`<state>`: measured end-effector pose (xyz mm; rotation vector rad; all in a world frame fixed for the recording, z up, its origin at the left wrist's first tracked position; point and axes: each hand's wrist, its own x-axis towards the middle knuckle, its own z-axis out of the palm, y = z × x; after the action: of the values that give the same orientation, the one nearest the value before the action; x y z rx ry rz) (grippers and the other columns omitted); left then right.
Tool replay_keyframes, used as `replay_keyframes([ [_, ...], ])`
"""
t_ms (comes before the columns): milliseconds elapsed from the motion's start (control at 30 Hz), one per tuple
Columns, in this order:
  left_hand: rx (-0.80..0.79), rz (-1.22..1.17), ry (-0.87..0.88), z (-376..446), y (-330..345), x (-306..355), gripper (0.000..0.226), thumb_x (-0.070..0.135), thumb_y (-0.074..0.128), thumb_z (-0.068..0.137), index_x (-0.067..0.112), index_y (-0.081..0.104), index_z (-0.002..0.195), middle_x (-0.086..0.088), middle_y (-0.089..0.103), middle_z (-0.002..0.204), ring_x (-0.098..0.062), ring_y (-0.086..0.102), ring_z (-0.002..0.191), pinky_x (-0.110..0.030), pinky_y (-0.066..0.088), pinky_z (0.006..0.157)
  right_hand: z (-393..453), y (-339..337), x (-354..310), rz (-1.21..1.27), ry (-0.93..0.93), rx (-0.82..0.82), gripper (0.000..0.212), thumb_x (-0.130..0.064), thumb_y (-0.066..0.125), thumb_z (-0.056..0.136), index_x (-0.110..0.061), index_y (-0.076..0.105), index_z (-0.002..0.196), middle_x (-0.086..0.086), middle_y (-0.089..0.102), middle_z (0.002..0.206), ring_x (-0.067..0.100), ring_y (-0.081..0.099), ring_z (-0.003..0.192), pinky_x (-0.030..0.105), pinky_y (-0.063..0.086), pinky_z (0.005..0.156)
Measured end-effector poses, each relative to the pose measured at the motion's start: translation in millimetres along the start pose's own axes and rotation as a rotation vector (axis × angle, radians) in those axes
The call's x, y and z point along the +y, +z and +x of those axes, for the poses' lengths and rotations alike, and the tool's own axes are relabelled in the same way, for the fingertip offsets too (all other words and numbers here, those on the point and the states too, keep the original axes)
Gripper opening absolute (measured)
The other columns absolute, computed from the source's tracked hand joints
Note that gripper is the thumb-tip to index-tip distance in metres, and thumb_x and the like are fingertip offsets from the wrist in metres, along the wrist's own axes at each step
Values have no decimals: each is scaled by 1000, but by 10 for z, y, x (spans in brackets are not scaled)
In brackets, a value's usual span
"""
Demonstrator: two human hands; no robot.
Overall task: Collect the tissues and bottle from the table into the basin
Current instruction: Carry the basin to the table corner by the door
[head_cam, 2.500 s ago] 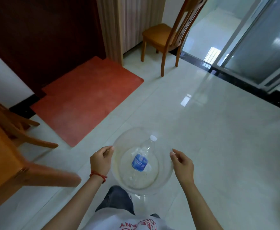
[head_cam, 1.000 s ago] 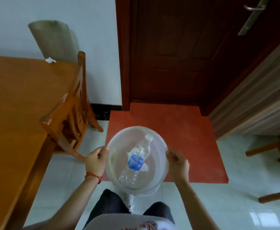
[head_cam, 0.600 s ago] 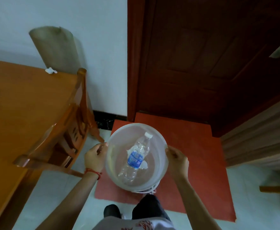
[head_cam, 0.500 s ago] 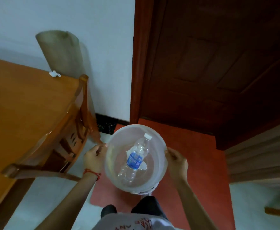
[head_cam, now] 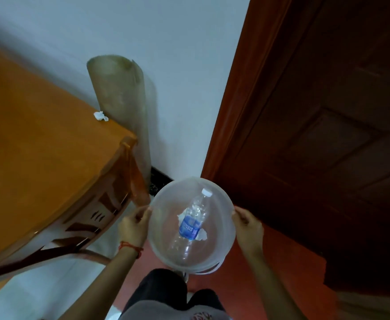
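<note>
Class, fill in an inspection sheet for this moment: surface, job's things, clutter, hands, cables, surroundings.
Surface: wooden table, mostly bare.
Job's things: bottle lying in the clear basin on tissues; one crumpled tissue on the table's far corner.
Clutter: nothing seen.
Hands: left hand and right hand grip opposite rims.
Cables: nothing seen.
Surroundings: chair at the table, rolled sheet against the wall, dark door, red mat.

Blue-labelled clear bottle (head_cam: pixel 192 224), translucent basin (head_cam: pixel 164 227), orange table (head_cam: pixel 39 158), white tissue (head_cam: pixel 100 115)
</note>
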<state>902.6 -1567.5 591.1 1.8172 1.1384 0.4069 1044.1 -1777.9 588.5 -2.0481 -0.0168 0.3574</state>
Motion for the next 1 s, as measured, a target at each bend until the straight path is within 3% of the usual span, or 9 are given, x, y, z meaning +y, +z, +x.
replay_keyframes([
  [100, 33, -15, -32, 311, 142, 70, 22, 15, 54, 86, 5, 66, 101, -7, 66, 91, -22, 56, 75, -31, 45, 73, 416, 163, -134, -10, 2, -27, 22, -21, 61, 84, -18, 68, 104, 4, 72, 96, 17, 66, 87, 36, 53, 83],
  [267, 85, -18, -88, 807, 315, 184, 22, 15, 54, 86, 4, 65, 101, -19, 68, 96, -21, 55, 77, -32, 44, 73, 1039, 398, -441, -74, -31, -104, 24, -17, 59, 85, -13, 66, 107, 6, 71, 97, 18, 65, 88, 29, 49, 78],
  [533, 178, -57, -156, 1198, 443, 307, 21, 17, 56, 85, 7, 66, 100, -17, 70, 94, -19, 56, 78, -31, 44, 75, 1721, 688, -721, -148, -55, -202, 22, -20, 60, 84, -16, 67, 105, 6, 72, 97, 18, 65, 88, 38, 53, 85],
  [700, 239, -85, -269, 1265, 530, 269, 22, 21, 57, 85, 12, 67, 102, -14, 71, 91, -24, 60, 80, -33, 48, 78, 1996, 815, -835, -186, -82, -290, 22, -18, 60, 84, -13, 68, 104, 5, 70, 95, 16, 63, 85, 29, 48, 79],
  [833, 347, -112, -355, 1240, 625, 357, 23, 22, 55, 86, 11, 66, 103, -9, 66, 86, -20, 55, 80, -31, 43, 79, 2223, 916, -921, -214, -139, -405, 23, -15, 59, 85, -10, 67, 106, 4, 69, 94, 17, 63, 87, 27, 46, 77],
  [1000, 495, -159, -484, 1192, 751, 470, 23, 21, 54, 86, 7, 67, 100, -14, 69, 94, -20, 53, 81, -30, 41, 81, 2500, 1037, -1084, -264, -206, -565, 25, -11, 57, 86, -6, 64, 110, 7, 67, 98, 15, 58, 88, 26, 43, 79],
])
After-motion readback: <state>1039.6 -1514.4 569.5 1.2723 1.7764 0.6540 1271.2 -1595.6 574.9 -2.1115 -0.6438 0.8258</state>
